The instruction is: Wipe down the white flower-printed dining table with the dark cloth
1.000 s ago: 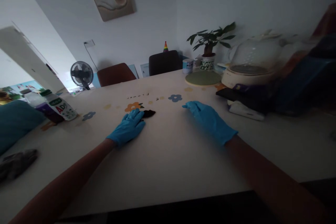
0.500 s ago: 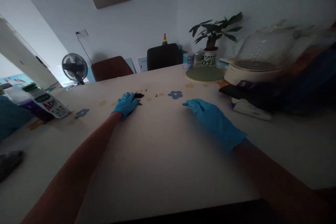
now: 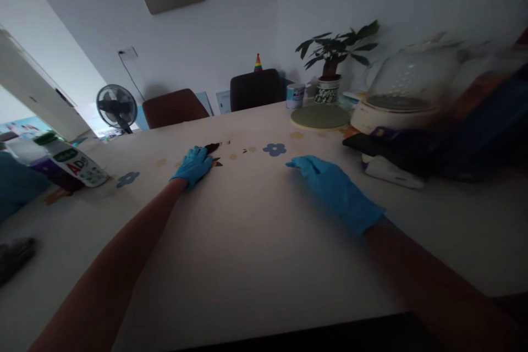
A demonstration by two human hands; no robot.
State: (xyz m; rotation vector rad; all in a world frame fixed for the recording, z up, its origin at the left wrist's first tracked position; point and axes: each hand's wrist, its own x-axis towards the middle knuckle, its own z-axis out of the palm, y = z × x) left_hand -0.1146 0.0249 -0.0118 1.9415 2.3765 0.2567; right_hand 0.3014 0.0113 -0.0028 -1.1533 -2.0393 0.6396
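Note:
Both my hands wear blue gloves and rest on a pale table [image 3: 256, 242] printed with small flowers. My left hand [image 3: 193, 165] lies over a small dark cloth [image 3: 212, 148], of which only a tip shows past the fingertips; the fingers press down on it. My right hand [image 3: 330, 184] lies flat on the table to the right, fingers stretched out, holding nothing.
A tilted white carton [image 3: 72, 165] stands at the left edge, a grey rag [image 3: 14, 256] near the front left. A glass-lidded cooker [image 3: 402, 96], a dark flat object [image 3: 383, 146], a round green mat [image 3: 320, 116], a potted plant [image 3: 330, 69] and a tin [image 3: 295, 95] crowd the right and back. Two chairs and a fan stand beyond.
My left hand slid the dark cloth away from me across the table, then slightly left. My right hand stayed nearly still. The view tipped a little.

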